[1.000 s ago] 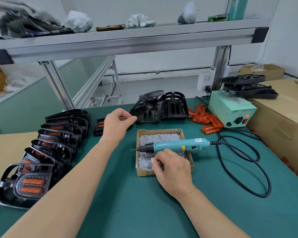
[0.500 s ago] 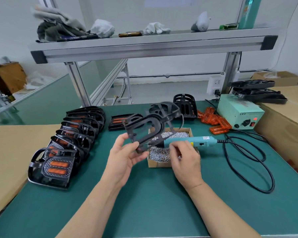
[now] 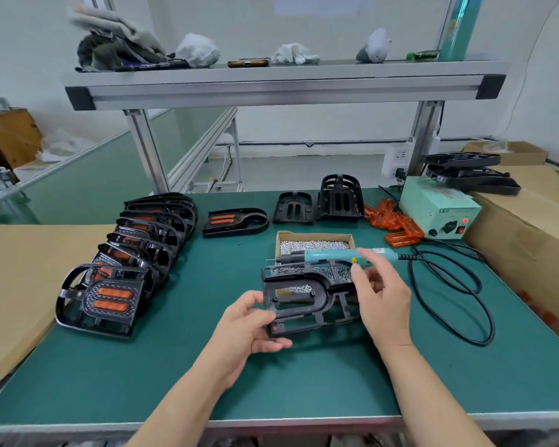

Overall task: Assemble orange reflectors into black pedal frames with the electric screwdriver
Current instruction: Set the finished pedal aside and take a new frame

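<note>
— Lowered and levelled since a moment ago: the pedal frame (image 3: 299, 287), pinched at its left end by the left grip (image 3: 249, 327), over the worktop's (image 3: 207, 366) middle.
— Right grip (image 3: 381, 295)?
— Off the electric screwdriver (image 3: 329, 255), released, beside the frame's right end.

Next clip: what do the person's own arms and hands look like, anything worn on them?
Both forearms are bare as far as the view shows: no sleeves reach into frame. The left hand and right hand wear no gloves, and no ring, watch or wristband shows. The right hand's fingers are blurred.
</note>
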### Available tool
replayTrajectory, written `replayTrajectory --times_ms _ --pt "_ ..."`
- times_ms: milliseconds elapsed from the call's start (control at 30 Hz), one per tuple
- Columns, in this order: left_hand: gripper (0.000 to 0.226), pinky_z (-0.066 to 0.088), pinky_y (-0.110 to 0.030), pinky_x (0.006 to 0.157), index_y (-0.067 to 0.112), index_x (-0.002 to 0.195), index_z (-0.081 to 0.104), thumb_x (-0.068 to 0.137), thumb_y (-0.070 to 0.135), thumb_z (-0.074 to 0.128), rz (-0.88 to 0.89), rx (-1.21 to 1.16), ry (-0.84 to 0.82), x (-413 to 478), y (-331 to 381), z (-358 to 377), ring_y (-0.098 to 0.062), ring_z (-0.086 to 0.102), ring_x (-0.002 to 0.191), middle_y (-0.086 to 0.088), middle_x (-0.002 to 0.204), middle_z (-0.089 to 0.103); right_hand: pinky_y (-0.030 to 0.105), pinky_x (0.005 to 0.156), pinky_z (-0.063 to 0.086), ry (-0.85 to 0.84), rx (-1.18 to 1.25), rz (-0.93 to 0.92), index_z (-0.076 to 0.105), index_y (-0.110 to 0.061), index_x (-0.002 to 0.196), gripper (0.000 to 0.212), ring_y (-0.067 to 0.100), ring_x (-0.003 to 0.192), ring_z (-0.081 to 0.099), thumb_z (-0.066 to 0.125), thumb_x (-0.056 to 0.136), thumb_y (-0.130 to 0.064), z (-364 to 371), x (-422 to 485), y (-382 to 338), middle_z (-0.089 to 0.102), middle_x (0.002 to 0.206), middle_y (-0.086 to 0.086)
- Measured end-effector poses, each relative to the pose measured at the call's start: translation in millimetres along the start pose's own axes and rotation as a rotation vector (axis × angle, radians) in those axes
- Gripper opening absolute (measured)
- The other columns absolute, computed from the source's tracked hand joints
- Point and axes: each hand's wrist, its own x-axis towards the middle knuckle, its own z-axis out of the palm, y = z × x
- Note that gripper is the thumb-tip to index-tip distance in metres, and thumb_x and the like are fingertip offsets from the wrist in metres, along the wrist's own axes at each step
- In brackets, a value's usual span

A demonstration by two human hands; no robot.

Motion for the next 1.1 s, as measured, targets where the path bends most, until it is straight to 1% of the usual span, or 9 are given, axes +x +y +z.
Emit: replayTrajectory --times_ms 100,167,300,400,533,667,833,933,1100 --pt "0.009 0.046 -0.023 0.039 0.006 0.088 0.06 0.096 0.009 0.057 0.023 0.299 0.061 -0.2 -2.6 -1.4 -0.037 0.072 0.063 -0.01 0.075 0.072 0.014 0.082 0.046 -0.074 -0.052 0.022 0.077 -0.027 0.097 0.016 0.001 0.088 0.064 0.07 0.092 -0.013 -9.3 -5.6 4.1 0.072 0.092 -0.013" --pt "0.021 0.042 -0.022 0.038 0.005 0.077 0.057 0.094 0.016 0.061 0.042 0.474 0.09 -0.5 -3.2 -3.0 -0.034 0.071 0.057 -0.007 0.061 0.064 0.012 0.084 0.045 -0.097 -0.07 0.057 0.076 -0.028 0.094 0.015 -0.007 0.092 0.063 0.071 0.091 -0.015 -13.1 -10.1 6.3 0.071 0.094 -0.018" --pt "0.032 0.04 -0.023 0.038 0.011 0.065 0.051 0.09 0.026 0.063 0.055 0.733 0.095 -5.0 -0.5 -4.7 -0.022 0.065 0.044 -0.005 0.05 0.059 0.003 0.074 0.041 -0.132 -0.168 0.068 0.075 -0.026 0.081 0.014 -0.005 0.085 0.062 0.071 0.088 -0.015 -19.7 -15.2 10.8 0.071 0.079 -0.02" --pt "0.038 0.043 -0.023 0.043 0.015 0.06 0.047 0.087 0.037 0.063 0.089 0.98 0.078 -4.6 2.6 -4.4 -0.014 0.059 0.039 -0.001 0.049 0.055 0.009 0.063 0.04 -0.159 -0.252 0.096 0.071 -0.027 0.069 0.021 0.005 0.074 0.06 0.07 0.085 -0.015 -25.9 -17.3 12.7 0.068 0.07 -0.017" --pt "0.043 0.036 -0.027 0.054 0.017 0.059 0.046 0.084 0.048 0.061 0.143 1.251 0.102 -1.1 1.9 -3.2 -0.015 0.049 0.057 0.005 0.054 0.05 0.029 0.07 0.047 -0.16 -0.341 0.132 0.067 -0.028 0.065 0.022 0.008 0.077 0.061 0.068 0.084 -0.017 -26.3 -18.6 11.8 0.069 0.074 -0.015" --pt "0.036 0.036 -0.027 0.056 0.021 0.063 0.049 0.084 0.05 0.058 0.19 1.317 0.138 1.5 0.2 -5.0 -0.014 0.055 0.066 0.008 0.06 0.055 0.036 0.078 0.048 -0.176 -0.398 0.138 0.066 -0.032 0.07 0.02 0.015 0.087 0.06 0.068 0.083 -0.018 -22.7 -19.8 9.2 0.065 0.086 -0.012" --pt "0.019 0.046 -0.03 0.06 0.025 0.066 0.051 0.081 0.036 0.058 0.309 1.148 0.244 7.3 -6.1 -8.8 -0.012 0.054 0.061 0.011 0.056 0.056 0.03 0.074 0.046 -0.138 -0.328 0.132 0.067 -0.03 0.069 0.022 0.008 0.081 0.059 0.07 0.083 -0.014 -21.7 -19.0 9.6 0.065 0.084 -0.009" --pt "0.017 0.045 -0.029 0.057 0.024 0.069 0.054 0.079 0.037 0.058 0.356 1.102 0.3 10.8 -10.5 -4.3 -0.011 0.054 0.058 0.014 0.057 0.057 0.02 0.066 0.041 -0.031 -0.223 0.109 0.065 -0.023 0.066 0.024 0.011 0.071 0.055 0.071 0.084 -0.009 -23.4 -17.0 5.9 0.061 0.075 -0.003" --pt "0.022 0.036 -0.026 0.055 0.025 0.068 0.051 0.084 0.034 0.062 0.364 1.105 0.379 14.8 -15.8 0.0 -0.01 0.053 0.059 0.024 0.065 0.058 0.028 0.069 0.043 0.126 -0.246 -0.066 0.067 -0.014 0.074 0.015 0.015 0.072 0.056 0.068 0.087 -0.007 -33.2 16.8 -11.7 0.063 0.077 0.002"
